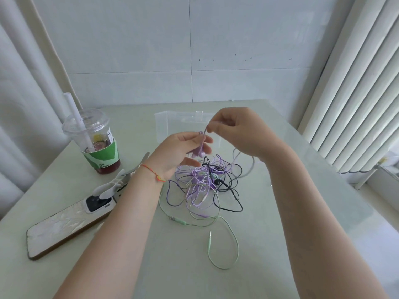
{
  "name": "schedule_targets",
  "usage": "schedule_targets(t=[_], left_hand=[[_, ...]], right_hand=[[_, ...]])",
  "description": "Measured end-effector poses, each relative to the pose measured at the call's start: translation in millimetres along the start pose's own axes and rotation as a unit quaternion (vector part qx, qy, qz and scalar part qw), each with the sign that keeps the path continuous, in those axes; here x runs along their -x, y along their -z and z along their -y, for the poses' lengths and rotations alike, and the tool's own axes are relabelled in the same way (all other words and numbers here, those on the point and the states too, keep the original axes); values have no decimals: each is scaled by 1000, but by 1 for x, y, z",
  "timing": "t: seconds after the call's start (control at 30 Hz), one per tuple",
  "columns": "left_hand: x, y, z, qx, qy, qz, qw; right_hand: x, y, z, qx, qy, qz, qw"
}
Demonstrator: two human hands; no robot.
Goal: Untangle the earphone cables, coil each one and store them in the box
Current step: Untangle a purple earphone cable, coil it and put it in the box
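Hands work together above the middle of the pale green worktop: the left hand pinches a pair of lilac plastic earbuds, while the right hand, at about one o'clock from it, pinches the thin lilac cable rising from those buds. Just below, at six o'clock, lies the loose tangle of purple, black and mint-green earphone cables, with a mint jack plug trailing toward the viewer. The clear plastic storage box stands behind the hands at twelve o'clock. These cords look light, limp and snag-prone, so holding by the buds or plug and drawing gently seems safest. At nine o'clock stand an iced drink cup and a phone.
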State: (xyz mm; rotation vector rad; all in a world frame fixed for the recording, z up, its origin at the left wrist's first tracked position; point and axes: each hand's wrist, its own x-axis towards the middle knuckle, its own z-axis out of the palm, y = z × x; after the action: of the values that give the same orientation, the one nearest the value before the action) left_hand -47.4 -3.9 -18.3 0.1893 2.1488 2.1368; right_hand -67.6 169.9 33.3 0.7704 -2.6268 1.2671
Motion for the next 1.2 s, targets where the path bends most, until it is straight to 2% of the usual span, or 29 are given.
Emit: schedule_targets(t=[0.17,0.27,0.4,0.53,0.63,0.73,0.87,0.97,1.1,1.2], left_hand=[[7,-3,-9,165,56,128,976],[11,-6,-14,237,49,165,956],[12,-9,-19,351,4,140,926],[7,-9,-20,409,-46,34,911],[3,-6,-17,397,-68,-17,915],[1,-5,-15,365,-81,-32,927],[-2,-4,-9,161,-94,-106,977],[-2,-4,-6,29,-54,-137,989],[3,-5,-6,-26,-3,-52,998],[7,-4,-9,9,45,43,998]], right_hand=[[-5,-1,-11,-38,-3,-87,995],[-7,-4,-15,-57,-14,-95,994],[-7,-12,-13,-34,-8,-22,999],[-3,-16,-9,4,-20,83,996],[-1,-16,-8,18,-45,142,989],[2,-17,-7,13,-78,189,979],[4,-14,-3,34,-84,208,974],[4,-6,-1,50,-73,166,982],[5,6,1,31,-53,99,993],[5,12,0,-6,-50,42,998]])
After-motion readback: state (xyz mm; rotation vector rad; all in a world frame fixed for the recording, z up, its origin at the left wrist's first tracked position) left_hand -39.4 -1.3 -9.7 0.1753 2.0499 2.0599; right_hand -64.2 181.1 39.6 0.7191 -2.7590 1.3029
